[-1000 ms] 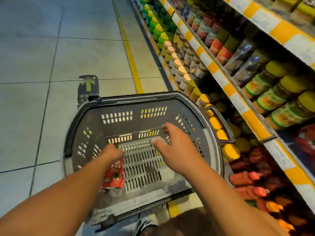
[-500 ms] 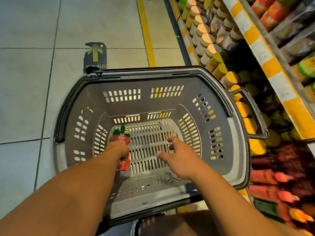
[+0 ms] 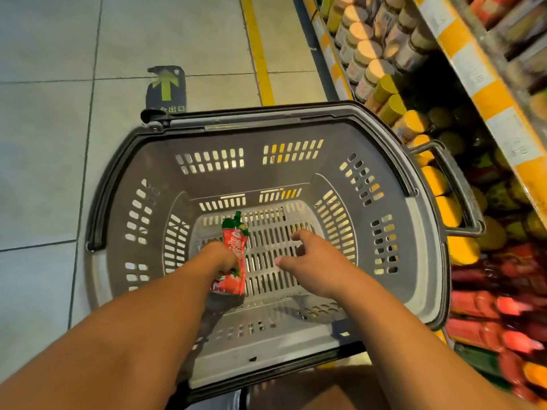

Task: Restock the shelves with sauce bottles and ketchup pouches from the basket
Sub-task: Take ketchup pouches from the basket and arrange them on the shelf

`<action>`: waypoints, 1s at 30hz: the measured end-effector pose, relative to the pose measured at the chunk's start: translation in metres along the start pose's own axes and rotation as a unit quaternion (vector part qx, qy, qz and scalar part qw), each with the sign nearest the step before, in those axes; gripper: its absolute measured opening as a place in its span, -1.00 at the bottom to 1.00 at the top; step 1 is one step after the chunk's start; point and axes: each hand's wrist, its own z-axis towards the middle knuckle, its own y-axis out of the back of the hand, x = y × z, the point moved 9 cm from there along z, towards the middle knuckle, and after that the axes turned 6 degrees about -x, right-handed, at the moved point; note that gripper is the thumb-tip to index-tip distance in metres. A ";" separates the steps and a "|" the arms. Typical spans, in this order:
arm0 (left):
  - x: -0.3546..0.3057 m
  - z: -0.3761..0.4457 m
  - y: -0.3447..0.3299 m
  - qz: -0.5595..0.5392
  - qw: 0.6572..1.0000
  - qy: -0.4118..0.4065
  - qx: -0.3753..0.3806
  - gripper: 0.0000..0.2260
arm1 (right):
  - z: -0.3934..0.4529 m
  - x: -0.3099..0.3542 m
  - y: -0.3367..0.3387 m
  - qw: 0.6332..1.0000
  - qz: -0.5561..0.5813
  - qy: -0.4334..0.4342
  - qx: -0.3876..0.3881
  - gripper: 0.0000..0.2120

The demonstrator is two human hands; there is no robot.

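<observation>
Basket first, seen from the head camera: one grey slotted shopping basket stands on the tiled floor beside the shelves, its dark handle hanging off the rim on the shelf side. Inside it I count a single ketchup pouch, red with a green spouted top, and no other goods on the slotted bottom that I can see. The pouch sits toward the basket's left wall, upright with the spout pointing at the far rim, and the left hand has it: the fingers are curled tight round its lower half, though they are mostly hidden behind the wrist. The right hand hovers over the middle of the basket bottom with nothing in it, fingers spread loosely and the thumb out to the side, apart from the pouch. Two bare forearms reach in over the near rim. On the shelves, rows of jars with pale lids stand toward the far end, jars with yellow lids crowd close to the basket's right rim, and red pouches lie packed near the right corner; these are too many and too blurred to count. One dark floor sticker with a green arrow lies just past the far rim, and one yellow floor line runs along the shelf base.
</observation>
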 end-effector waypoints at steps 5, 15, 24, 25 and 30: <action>-0.039 -0.020 0.005 -0.161 0.982 -0.082 0.046 -0.55 | 0.001 0.001 0.003 1.000 0.011 -0.012 -0.005 -0.28; -0.127 -0.153 0.057 -0.242 0.900 -0.354 0.083 -0.60 | -0.026 0.012 0.045 0.978 0.178 -0.015 -0.106 -0.68; -0.135 -0.244 0.082 -0.285 0.849 -0.440 0.063 -0.48 | -0.072 0.030 0.075 0.927 0.311 0.040 -0.208 -0.83; -0.134 -0.249 0.080 -0.284 0.849 -0.440 0.065 -0.44 | -0.076 0.027 0.077 0.924 0.313 0.040 -0.215 -0.83; -0.125 -0.270 0.066 -0.307 0.846 -0.424 0.098 -0.26 | -0.102 0.014 0.085 0.910 0.334 0.038 -0.241 -0.89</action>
